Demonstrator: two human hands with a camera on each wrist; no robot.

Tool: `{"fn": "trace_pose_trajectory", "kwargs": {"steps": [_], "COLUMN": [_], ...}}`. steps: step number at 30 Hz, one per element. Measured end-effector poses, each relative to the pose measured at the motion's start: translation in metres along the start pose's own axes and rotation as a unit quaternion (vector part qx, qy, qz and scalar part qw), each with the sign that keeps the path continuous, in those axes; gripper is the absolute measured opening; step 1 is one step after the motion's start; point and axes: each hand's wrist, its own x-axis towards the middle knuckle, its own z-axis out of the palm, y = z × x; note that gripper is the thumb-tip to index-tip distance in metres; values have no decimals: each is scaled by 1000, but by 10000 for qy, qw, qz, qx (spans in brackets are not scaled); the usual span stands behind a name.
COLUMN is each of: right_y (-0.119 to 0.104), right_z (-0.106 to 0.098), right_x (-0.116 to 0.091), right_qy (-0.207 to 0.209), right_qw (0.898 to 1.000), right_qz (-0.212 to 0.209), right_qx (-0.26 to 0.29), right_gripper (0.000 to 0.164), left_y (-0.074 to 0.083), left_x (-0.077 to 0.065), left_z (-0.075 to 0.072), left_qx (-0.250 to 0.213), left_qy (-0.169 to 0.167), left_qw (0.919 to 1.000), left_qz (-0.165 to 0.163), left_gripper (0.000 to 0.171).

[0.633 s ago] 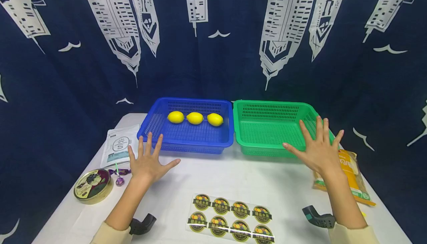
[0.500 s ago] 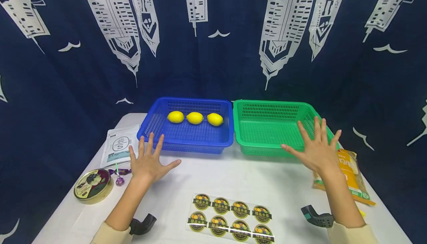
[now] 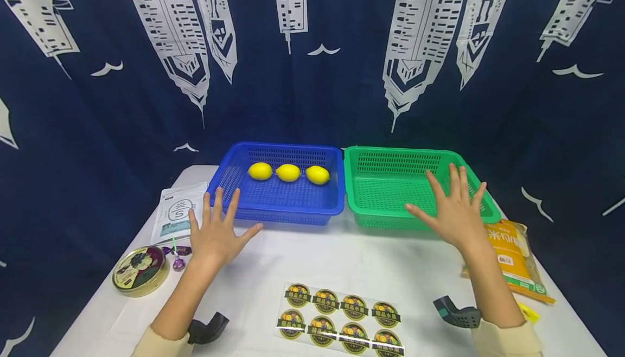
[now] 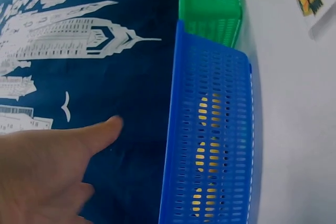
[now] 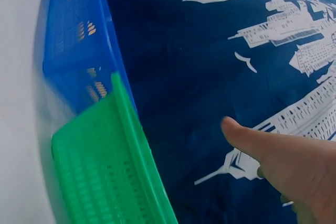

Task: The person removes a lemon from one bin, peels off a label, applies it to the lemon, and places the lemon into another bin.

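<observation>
My left hand (image 3: 215, 235) is spread with straight fingers in front of the blue basket (image 3: 280, 210), its fingertips overlapping the near left corner in the head view. Three yellow lemons (image 3: 288, 172) lie in a row inside that basket. Spread likewise, my right hand (image 3: 456, 213) hovers over the front right part of the green basket (image 3: 390, 220), which has nothing lying in it. Neither hand holds anything. In the left wrist view the thumb (image 4: 102, 135) points toward the blue basket's side wall (image 4: 215, 129). The right wrist view shows the other thumb (image 5: 244, 137) beyond the green basket's rim.
A sheet of round stickers (image 3: 339, 319) lies at the front middle of the white table. On the left are a white pouch (image 3: 176, 213), a round tin (image 3: 140, 271), a lollipop (image 3: 178, 263) and a purple-wrapped candy (image 3: 184, 250). An orange food bag (image 3: 517, 262) lies at the right.
My right hand has drifted left and slightly up, further over the green basket. The left hand stays nearly where it was. The head view has shifted slightly.
</observation>
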Motion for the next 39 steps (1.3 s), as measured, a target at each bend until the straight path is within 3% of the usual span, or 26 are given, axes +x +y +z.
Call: {"fn": "trace_pose_trajectory", "kwargs": {"steps": [3, 5, 7, 10, 14, 17, 20, 24, 26, 30, 34, 37, 39], "right_y": [-10, -19, -29, -44, -64, -78, -88, -101, -106, -112, -115, -117, -118], "right_z": [0, 2, 5, 15, 35, 54, 74, 97, 107, 129, 145, 153, 158], "right_x": [11, 22, 36, 60, 98, 125, 150, 178, 190, 207, 218, 225, 228], "right_qy": [321, 576, 851, 1201, 1289, 992, 532, -164, -572, -1336, -1845, -2068, -2225], "right_qw": [9986, 9950, 9878, 9715, 9495, 9375, 9324, 9302, 9279, 9237, 9253, 9307, 9346], "right_qz": [-71, -77, -133, -310, -741, -1016, -1208, -1406, -1481, -1620, -1766, -1786, -1739], "right_qx": [422, 811, 1294, 2021, 2762, 3176, 3365, 3386, 3373, 3204, 2803, 2432, 2161], "right_gripper": [79, 73, 69, 64, 60, 58, 58, 58, 56, 55, 57, 59, 59], "left_y": [0, 0, -1, -3, -7, -9, -7, -2, 0, 2, 2, 1, 3], "left_x": [0, -1, -2, -2, 4, 13, 22, 35, 40, 45, 46, 46, 44], "left_z": [-1, 0, 2, 11, 30, 45, 59, 74, 81, 92, 100, 100, 94], "left_qx": [-584, -1106, -1668, -2518, -3804, -4687, -5354, -6026, -6213, -6241, -6306, -6438, -6473], "left_qy": [556, 995, 1365, 1655, 1453, 1006, 628, 682, 883, 1312, 1624, 1748, 1760], "left_qw": [9967, 9888, 9762, 9517, 9078, 8673, 8269, 7797, 7638, 7535, 7428, 7304, 7276], "left_qz": [-6, -85, -243, -589, -1003, -1341, -1603, -1560, -1513, -1599, -1558, -1465, -1434], "left_gripper": [83, 79, 75, 72, 73, 76, 76, 70, 64, 54, 53, 53, 53]}}
